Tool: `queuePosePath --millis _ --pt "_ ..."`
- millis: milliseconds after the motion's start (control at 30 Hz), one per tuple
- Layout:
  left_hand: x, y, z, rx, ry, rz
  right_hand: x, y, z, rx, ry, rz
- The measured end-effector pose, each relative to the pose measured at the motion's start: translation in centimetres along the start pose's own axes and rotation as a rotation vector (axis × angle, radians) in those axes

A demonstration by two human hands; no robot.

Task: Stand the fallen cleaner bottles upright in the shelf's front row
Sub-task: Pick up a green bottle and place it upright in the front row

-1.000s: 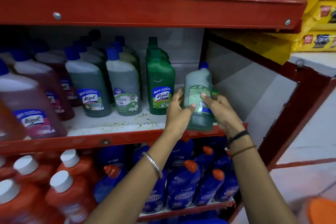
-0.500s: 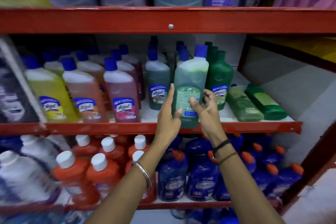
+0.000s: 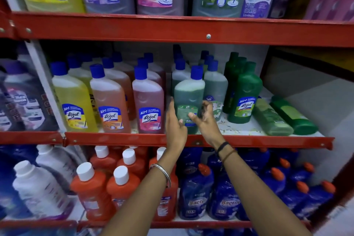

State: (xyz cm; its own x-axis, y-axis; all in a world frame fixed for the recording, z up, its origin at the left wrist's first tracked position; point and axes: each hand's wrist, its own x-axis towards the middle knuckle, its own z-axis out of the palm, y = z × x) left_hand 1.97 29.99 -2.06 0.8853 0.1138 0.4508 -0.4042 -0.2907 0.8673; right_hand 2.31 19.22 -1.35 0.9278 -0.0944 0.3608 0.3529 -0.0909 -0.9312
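A green cleaner bottle (image 3: 188, 92) with a blue cap stands upright at the front edge of the middle shelf (image 3: 115, 138), its back label facing me. My left hand (image 3: 175, 124) is beside its left flank with fingers spread, off the bottle. In front of its lower right side, my right hand (image 3: 204, 119) hovers with fingers curled loosely, holding nothing. Two green bottles lie on their sides at the shelf's right end: a light green one (image 3: 272, 119) and a dark green one (image 3: 293, 117).
Upright yellow (image 3: 73, 99), orange (image 3: 110, 101) and pink (image 3: 148, 103) bottles fill the front row to the left. A dark green bottle (image 3: 244, 94) stands to the right. Large cleaner bottles sit on the shelf above; orange and blue ones fill the shelf below.
The green bottle was carried left from the shelf's right end and set upright in the front row. Both hands have let go of it. The camera view shifted left.
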Motion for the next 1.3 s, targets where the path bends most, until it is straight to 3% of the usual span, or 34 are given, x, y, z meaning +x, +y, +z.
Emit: queuePosePath --millis 267,533,633,767,900,1000,1300 --pt "0.2 -0.5 0.4 0.062 0.039 -0.059 0.6 1.0 0.2 -0.258 0.181 -0.038" --pt "-2.6 0.4 1.6 0.118 0.152 0.084 1.1 0.7 -0.3 -0.31 0.109 0.034" --pt "-3.2 0.5 1.6 0.106 0.16 0.112 1.1 0.1 -0.4 -0.198 0.055 0.106" --pt "-1.7 0.3 0.8 0.004 0.114 0.126 0.3 0.1 -1.0 -0.077 -0.049 0.103" --pt "0.9 -0.2 0.6 0.002 -0.034 -0.119 0.1 0.7 -0.9 -0.273 0.007 0.014" --pt "1.8 0.2 0.6 0.01 -0.188 -0.183 0.0 0.8 -0.9 -0.408 0.04 -0.033" --pt "-1.6 0.6 -0.3 0.12 -0.108 -0.141 0.0 0.8 -0.5 -0.206 0.061 0.027"
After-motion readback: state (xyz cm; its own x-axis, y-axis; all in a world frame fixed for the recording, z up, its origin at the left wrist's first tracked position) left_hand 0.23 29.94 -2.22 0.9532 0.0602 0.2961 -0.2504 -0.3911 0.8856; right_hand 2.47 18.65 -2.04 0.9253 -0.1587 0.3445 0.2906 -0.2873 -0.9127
